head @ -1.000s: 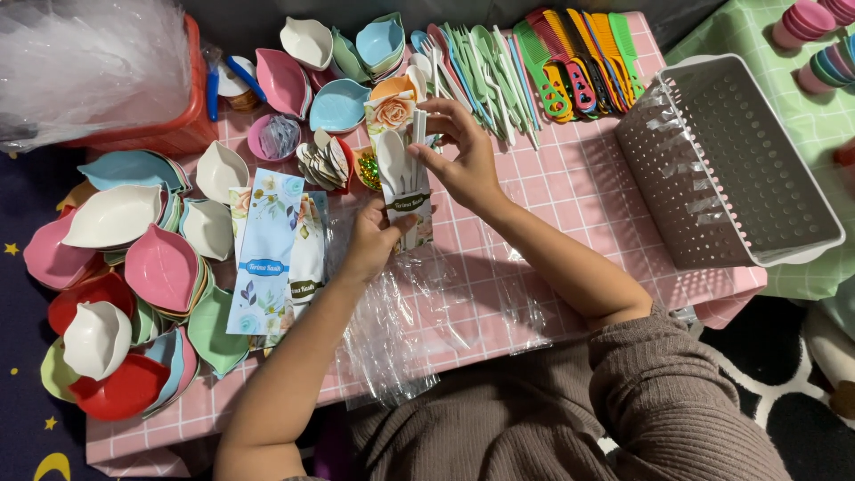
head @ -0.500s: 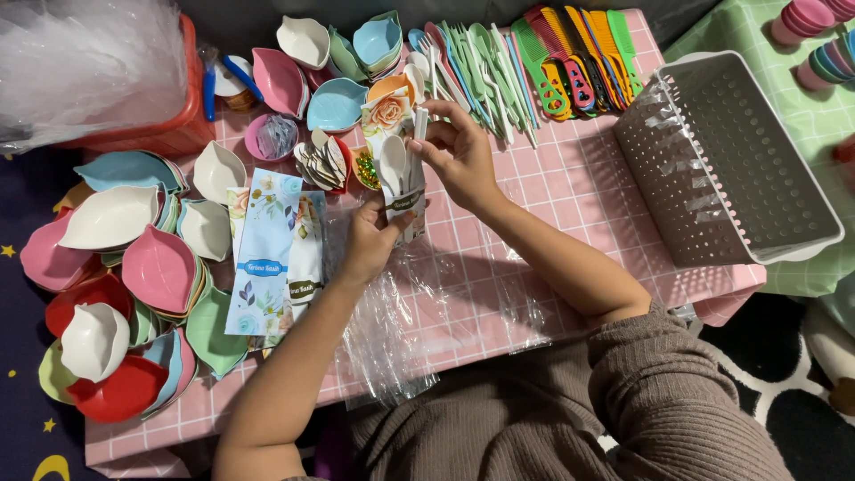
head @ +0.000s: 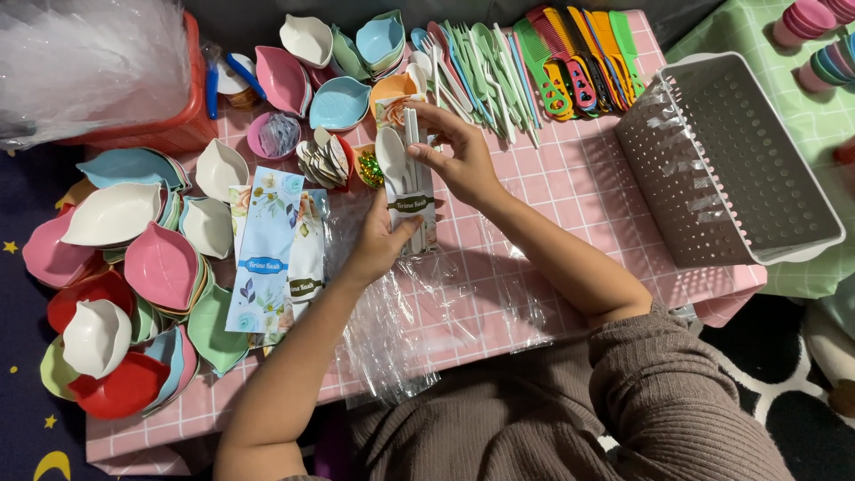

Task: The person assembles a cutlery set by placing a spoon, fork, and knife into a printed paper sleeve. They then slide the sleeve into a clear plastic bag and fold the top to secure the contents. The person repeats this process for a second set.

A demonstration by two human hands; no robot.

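- Near edge of the surface (head: 570,191): loose clear plastic sleeves (head: 401,330) lie crumpled by the person's body, same spot as in the two earlier frames.
- Left hand (head: 378,249), just beyond the sleeves: fingers closed around the lower end of the favour packet (head: 411,191), thumb on its front under the small dark label. Grip matches the earlier frames.
- What changed: the packet now stands more upright and squarer to the camera than a second ago, when it leaned toward the near-left. The white spoon (head: 392,160) sits inside against the floral backing card.
- Right hand (head: 459,156): it was cupped over the packet's top; now the fingertips pinch narrow on the upper right edge, beside the white handles standing next to the spoon.
- Judgement: looks like contents being seated or straightened in the sleeve, packet not closed yet.
- Packet is held off the surface, above its middle, between both hands: bottom in the left, top right in the right.
- Left of it, flat on the surface: printed floral cards (head: 267,249).
- Left edge: stacked leaf-shaped dishes (head: 160,267).
- Far edge: fanned plastic cutlery (head: 481,62), coloured combs (head: 579,53).
- Right edge: white perforated basket (head: 748,160), tipped on its side.
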